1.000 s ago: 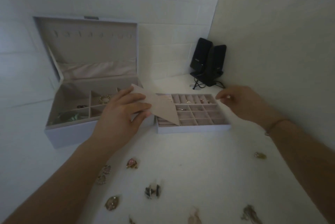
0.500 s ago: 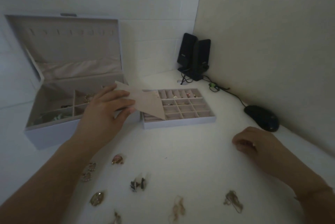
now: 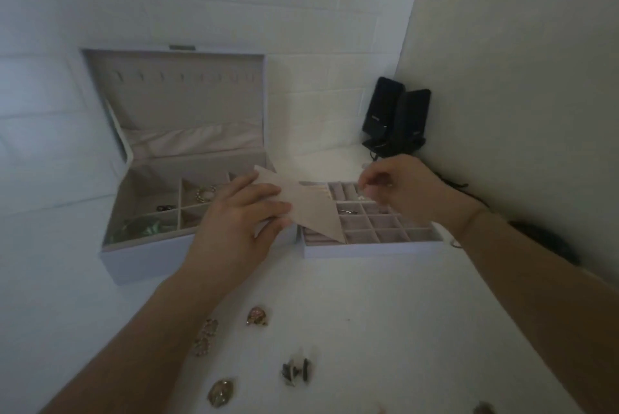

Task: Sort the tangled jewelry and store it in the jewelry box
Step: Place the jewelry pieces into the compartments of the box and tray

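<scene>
The white jewelry box stands open at the left, lid up, with a few pieces in its compartments. Beside it lies the removable compartment tray. My left hand holds a beige flap lifted over the tray's left part. Above the tray's back rows, my right hand pinches a small piece of jewelry between fingertips; the piece is too small to make out. Several loose jewelry pieces lie on the white table near me.
Two black speakers stand in the back corner with cables running along the right wall. A dark mouse lies by the wall, behind my right forearm. A beige wall closes the right side.
My right hand went from the table at the right up to the tray's back rows, now pinching something small. My left hand kept hold of the flap. The camera turned back left.
</scene>
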The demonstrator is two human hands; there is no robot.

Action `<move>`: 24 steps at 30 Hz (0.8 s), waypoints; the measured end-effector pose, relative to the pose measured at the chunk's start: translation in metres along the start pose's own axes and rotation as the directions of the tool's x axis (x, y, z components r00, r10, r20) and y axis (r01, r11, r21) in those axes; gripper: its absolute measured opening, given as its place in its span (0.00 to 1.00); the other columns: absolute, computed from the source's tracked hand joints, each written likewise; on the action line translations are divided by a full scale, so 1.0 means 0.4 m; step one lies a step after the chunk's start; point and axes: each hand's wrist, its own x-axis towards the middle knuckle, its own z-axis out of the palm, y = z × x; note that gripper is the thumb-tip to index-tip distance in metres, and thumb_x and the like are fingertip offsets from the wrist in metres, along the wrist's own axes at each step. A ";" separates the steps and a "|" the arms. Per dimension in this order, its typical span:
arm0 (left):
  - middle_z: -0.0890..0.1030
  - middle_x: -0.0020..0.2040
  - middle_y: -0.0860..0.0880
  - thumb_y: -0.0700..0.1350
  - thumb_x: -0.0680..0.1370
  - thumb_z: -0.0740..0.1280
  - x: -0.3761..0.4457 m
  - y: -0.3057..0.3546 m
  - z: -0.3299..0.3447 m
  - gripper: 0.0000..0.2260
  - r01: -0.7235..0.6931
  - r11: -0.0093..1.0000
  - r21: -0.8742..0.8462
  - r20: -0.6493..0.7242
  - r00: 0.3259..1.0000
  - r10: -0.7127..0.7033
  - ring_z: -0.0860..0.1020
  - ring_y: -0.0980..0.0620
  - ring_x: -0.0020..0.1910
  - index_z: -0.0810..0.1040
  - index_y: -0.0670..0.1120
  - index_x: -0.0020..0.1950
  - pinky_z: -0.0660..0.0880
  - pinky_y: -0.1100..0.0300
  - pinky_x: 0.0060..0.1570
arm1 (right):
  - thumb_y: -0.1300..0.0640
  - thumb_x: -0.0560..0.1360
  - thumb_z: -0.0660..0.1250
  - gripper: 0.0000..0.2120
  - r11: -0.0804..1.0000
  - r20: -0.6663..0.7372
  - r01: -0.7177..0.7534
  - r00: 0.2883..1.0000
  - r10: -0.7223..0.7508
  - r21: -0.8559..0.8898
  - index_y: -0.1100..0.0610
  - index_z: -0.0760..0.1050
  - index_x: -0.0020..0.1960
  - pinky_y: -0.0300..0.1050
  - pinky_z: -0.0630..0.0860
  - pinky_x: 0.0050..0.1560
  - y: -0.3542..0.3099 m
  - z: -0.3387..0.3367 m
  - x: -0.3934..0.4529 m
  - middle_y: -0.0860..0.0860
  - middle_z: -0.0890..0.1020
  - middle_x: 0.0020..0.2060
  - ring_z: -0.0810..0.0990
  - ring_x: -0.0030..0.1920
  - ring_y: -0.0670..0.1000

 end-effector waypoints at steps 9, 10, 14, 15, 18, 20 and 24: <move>0.84 0.54 0.48 0.53 0.76 0.64 -0.002 0.005 0.008 0.14 0.012 1.000 -0.022 -0.024 1.000 -0.012 0.76 0.40 0.64 0.86 0.47 0.50 0.70 0.50 0.66 | 0.62 0.72 0.71 0.04 0.992 0.032 -0.125 0.992 0.126 -0.032 0.58 0.84 0.46 0.27 0.69 0.35 0.043 0.133 0.157 0.51 0.84 0.40 0.77 0.35 0.39; 0.84 0.54 0.47 0.53 0.76 0.64 -0.001 0.007 0.009 0.14 0.008 1.000 -0.022 -0.034 0.999 -0.009 0.76 0.40 0.64 0.86 0.47 0.49 0.69 0.52 0.66 | 0.62 0.72 0.71 0.05 0.990 0.040 -0.131 0.990 0.133 -0.043 0.58 0.84 0.47 0.26 0.70 0.37 0.048 0.129 0.153 0.52 0.84 0.42 0.77 0.36 0.39; 0.84 0.53 0.47 0.53 0.76 0.64 -0.005 0.008 0.011 0.15 0.000 1.000 -0.011 -0.034 0.999 0.000 0.76 0.40 0.63 0.86 0.46 0.49 0.64 0.58 0.67 | 0.66 0.74 0.67 0.10 0.991 -0.030 -0.118 0.993 0.116 -0.060 0.60 0.82 0.52 0.30 0.72 0.47 0.042 0.102 0.106 0.52 0.83 0.47 0.78 0.43 0.44; 0.84 0.53 0.47 0.53 0.76 0.64 -0.007 0.010 0.010 0.15 0.000 1.000 -0.009 -0.033 0.999 0.000 0.76 0.40 0.63 0.86 0.46 0.49 0.65 0.58 0.66 | 0.67 0.74 0.66 0.10 0.993 -0.048 -0.107 0.993 0.105 -0.047 0.61 0.82 0.53 0.32 0.73 0.48 0.036 0.089 0.087 0.53 0.83 0.46 0.78 0.42 0.45; 0.84 0.53 0.45 0.52 0.75 0.65 -0.012 0.017 0.011 0.14 -0.012 1.000 -0.002 -0.029 0.999 0.012 0.77 0.39 0.62 0.86 0.45 0.49 0.67 0.57 0.65 | 0.67 0.73 0.67 0.08 1.000 -0.096 -0.030 0.995 0.031 0.006 0.59 0.83 0.49 0.35 0.77 0.47 0.008 0.041 -0.001 0.50 0.82 0.41 0.77 0.35 0.39; 0.84 0.53 0.44 0.49 0.75 0.68 -0.011 0.016 0.013 0.12 -0.015 1.000 -0.005 -0.038 0.999 0.015 0.77 0.39 0.61 0.86 0.44 0.49 0.67 0.57 0.66 | 0.64 0.73 0.69 0.09 1.000 -0.066 0.019 0.998 -0.018 0.011 0.55 0.82 0.50 0.31 0.75 0.45 -0.016 0.003 -0.091 0.46 0.82 0.41 0.79 0.37 0.38; 0.84 0.52 0.42 0.51 0.76 0.66 -0.005 0.016 0.014 0.15 -0.035 0.999 -0.022 -0.058 0.998 0.034 0.75 0.46 0.61 0.86 0.42 0.50 0.62 0.65 0.70 | 0.52 0.75 0.64 0.11 0.990 0.225 0.074 0.973 -0.046 -0.118 0.39 0.75 0.54 0.28 0.72 0.40 -0.059 -0.047 -0.317 0.34 0.77 0.45 0.77 0.46 0.37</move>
